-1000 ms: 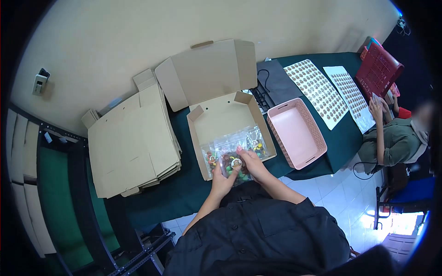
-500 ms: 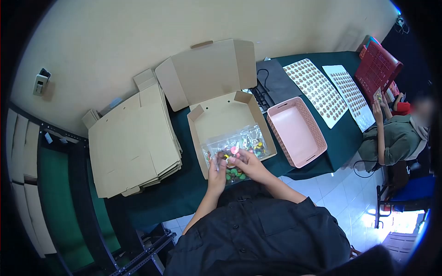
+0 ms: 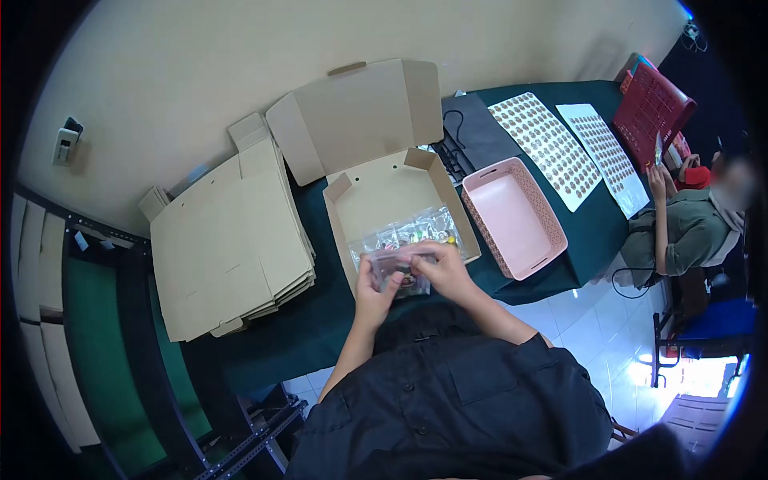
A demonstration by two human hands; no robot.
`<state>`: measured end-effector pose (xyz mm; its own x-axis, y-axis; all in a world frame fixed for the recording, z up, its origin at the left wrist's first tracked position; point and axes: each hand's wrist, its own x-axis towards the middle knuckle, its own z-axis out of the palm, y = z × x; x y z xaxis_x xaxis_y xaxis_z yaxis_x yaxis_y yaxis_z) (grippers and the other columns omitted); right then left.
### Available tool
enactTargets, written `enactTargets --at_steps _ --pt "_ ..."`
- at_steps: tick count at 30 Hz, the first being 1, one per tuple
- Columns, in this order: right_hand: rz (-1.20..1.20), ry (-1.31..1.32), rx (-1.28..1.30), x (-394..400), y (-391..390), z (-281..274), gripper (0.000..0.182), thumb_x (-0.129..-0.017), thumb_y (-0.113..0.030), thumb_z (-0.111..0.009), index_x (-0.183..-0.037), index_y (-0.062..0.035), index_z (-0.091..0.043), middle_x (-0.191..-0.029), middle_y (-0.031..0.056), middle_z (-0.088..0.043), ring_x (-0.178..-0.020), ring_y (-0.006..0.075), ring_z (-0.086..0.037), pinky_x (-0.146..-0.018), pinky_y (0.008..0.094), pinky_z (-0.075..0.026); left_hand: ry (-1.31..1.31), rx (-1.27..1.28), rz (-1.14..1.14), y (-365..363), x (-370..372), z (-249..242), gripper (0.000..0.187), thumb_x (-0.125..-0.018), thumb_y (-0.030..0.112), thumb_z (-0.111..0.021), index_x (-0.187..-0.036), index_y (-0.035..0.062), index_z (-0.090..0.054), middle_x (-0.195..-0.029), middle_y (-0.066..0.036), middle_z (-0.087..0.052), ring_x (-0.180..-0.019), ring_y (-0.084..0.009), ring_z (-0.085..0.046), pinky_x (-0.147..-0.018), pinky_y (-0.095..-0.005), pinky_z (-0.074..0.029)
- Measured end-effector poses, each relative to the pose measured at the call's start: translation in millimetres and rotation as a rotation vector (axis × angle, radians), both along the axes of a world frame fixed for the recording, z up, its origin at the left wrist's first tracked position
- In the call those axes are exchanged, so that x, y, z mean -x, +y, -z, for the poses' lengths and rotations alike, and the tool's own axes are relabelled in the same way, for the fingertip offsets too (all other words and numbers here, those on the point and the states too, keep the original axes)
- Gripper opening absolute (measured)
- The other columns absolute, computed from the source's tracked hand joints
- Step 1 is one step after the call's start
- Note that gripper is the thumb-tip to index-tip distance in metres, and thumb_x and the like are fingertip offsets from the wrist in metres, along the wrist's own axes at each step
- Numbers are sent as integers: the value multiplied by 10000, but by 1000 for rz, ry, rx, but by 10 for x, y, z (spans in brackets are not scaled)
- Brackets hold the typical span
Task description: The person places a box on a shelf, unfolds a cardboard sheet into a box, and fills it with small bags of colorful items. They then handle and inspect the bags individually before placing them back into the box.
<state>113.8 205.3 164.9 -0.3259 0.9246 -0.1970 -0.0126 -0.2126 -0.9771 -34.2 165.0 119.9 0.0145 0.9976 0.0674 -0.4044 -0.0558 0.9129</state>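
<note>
I see left hand [image 3: 373, 302] and right hand [image 3: 446, 274] pinching a clear, flat plastic bag [image 3: 387, 260] | open brown cardboard box [image 3: 392, 190] | white sticker sheets [image 3: 546, 152], print too tiny to read

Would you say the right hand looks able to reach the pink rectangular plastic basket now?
Probably yes: the pink rectangular plastic basket stands nearby on that side, open-topped and seemingly unblocked, though the right hand is holding a clear plastic bag.
</note>
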Motion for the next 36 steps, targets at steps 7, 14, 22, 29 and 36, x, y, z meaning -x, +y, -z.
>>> enactTargets --at_steps 7,14,22,29,36 --pt "-350 -283 -525 6 -70 -327 254 -905 -151 -453 -1067 -7 -586 -1001 146 -597 -931 261 -514 -898 357 -374 226 -159 -161 76 310 -266 233 -887 145 -520 -1040 -27 -555 -1036 -130 -560 -1084 -263 -519 -909 -350 -418" --pt "-469 -250 -542 -50 -79 -477 332 -942 -179 -357 -1210 -32 -489 -1202 160 -489 -1090 286 -467 -976 363 -314 -15 6 103 96 414 -519 239 -894 148 -500 -1039 -36 -547 -1197 -145 -470 -1068 -194 -489 -880 -318 -411" --pt "-68 -372 -747 54 -134 -532 427 -864 -82 -487 -1286 -57 -426 -1198 171 -473 -1084 264 -487 -868 335 -410 344 -292 -24 9 227 -703 627 -825 346 -593 -1295 8 -354 -1270 -146 -396 -1200 -247 -379 -992 -342 -285" --pt "187 -191 -775 236 -138 -331 412 -745 -129 -654 -1124 -16 -538 -1153 121 -482 -968 233 -514 -827 310 -418 246 -202 -11 -75 153 -517 490 -815 324 -619 -1155 -7 -496 -1168 -132 -510 -1128 -225 -460 -1045 -394 -206" --pt "62 39 -393 251 -140 -198 197 -782 -104 -631 -955 -10 -626 -901 79 -616 -900 166 -560 -826 287 -402 337 -149 -99 -35 221 -404 291 -887 245 -510 -986 -11 -606 -888 -91 -660 -868 -140 -604 -1082 -424 -144"
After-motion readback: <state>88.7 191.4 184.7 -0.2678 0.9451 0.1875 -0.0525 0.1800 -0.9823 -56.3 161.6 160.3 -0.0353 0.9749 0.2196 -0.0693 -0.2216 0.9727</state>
